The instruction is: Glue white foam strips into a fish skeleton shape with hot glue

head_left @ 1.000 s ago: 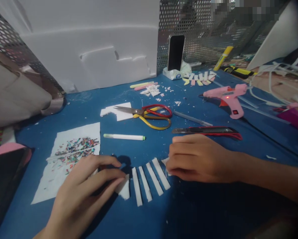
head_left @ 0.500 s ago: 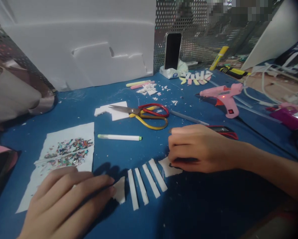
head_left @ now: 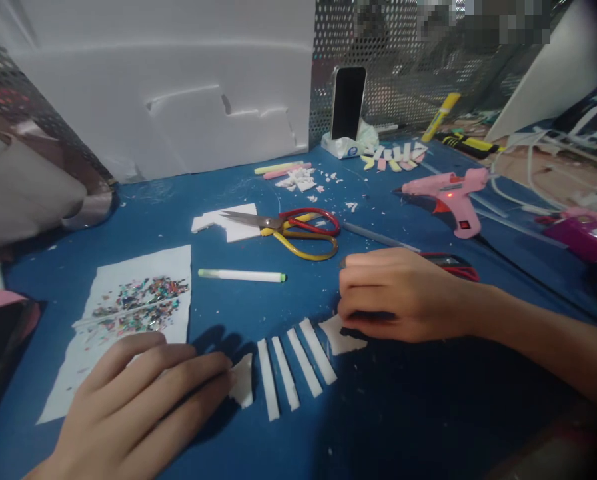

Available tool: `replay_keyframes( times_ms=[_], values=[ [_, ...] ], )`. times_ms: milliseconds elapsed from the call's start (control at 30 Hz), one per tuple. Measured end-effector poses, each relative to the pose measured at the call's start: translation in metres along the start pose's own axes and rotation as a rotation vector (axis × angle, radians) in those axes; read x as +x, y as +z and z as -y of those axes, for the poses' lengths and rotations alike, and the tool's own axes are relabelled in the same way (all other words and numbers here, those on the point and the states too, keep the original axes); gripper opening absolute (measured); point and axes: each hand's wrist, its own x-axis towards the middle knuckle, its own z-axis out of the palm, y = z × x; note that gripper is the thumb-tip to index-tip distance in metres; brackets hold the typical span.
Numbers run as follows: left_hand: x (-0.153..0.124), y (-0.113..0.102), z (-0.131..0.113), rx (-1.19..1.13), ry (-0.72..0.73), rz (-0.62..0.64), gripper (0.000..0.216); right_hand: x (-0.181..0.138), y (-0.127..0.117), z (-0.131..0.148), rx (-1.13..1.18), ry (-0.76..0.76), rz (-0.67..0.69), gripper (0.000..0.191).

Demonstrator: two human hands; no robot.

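My left hand [head_left: 143, 407] lies flat on the blue table [head_left: 403, 413] with its fingers stretched out; the fingertips touch a small white foam scrap [head_left: 243, 381]. Right of the scrap, several narrow white foam strips [head_left: 286, 370] lie fanned side by side. My right hand [head_left: 398, 293] rests at the right end of the fan with its fingers curled under. Its fingertips are just above a wider white foam piece [head_left: 346, 340]. What lies inside the curled fingers is hidden in shadow.
Red and yellow scissors [head_left: 293, 230] lie on a foam offcut, with a white stick [head_left: 241, 275] below them. A paper with glitter bits [head_left: 128, 313] lies left. A red utility knife [head_left: 453, 263] sits behind my right hand. A pink glue gun [head_left: 451, 190], a propped phone [head_left: 348, 100] and a white foam board [head_left: 178, 100] stand farther back.
My left hand slid back toward me and left, uncovering the foam scrap. My right hand drew back off the wider foam piece, which now shows. Little has moved in the last half second.
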Motion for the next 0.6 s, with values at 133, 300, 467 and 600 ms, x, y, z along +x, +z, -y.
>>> replay_keyframes(
  times_ms=[133,300,467,600],
  values=[
    [0.0,-0.007,-0.001,0.036,0.05,0.113,0.028,0.0,0.001,0.0,0.039,0.015,-0.004,0.012],
    [-0.004,-0.008,0.001,0.055,0.076,0.145,0.032,0.0,0.001,-0.002,0.045,0.008,0.011,0.012],
    [-0.011,-0.009,-0.001,0.083,0.095,0.167,0.042,0.001,0.002,-0.005,0.011,-0.017,0.028,0.012],
    [-0.012,-0.009,0.0,0.1,0.101,0.17,0.045,0.0,0.001,-0.005,0.008,-0.039,0.035,0.012]
  ],
)
